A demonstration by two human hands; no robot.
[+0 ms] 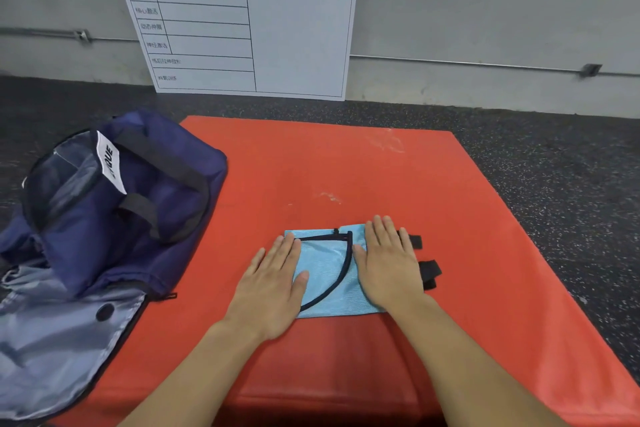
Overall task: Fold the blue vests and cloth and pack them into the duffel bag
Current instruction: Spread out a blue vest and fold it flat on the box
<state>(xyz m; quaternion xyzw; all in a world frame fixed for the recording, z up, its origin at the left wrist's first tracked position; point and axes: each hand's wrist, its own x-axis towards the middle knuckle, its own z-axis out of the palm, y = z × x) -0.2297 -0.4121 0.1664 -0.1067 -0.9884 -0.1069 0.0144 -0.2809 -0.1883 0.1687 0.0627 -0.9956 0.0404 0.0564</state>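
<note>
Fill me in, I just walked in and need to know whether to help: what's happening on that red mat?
A person is pressing a folded light blue vest flat on the red mat, the left hand on its left side and the right hand on its right, fingers straight. Black straps stick out beside the right hand. The navy duffel bag lies open to the left, partly on the mat. The vest is not packed yet.
</note>
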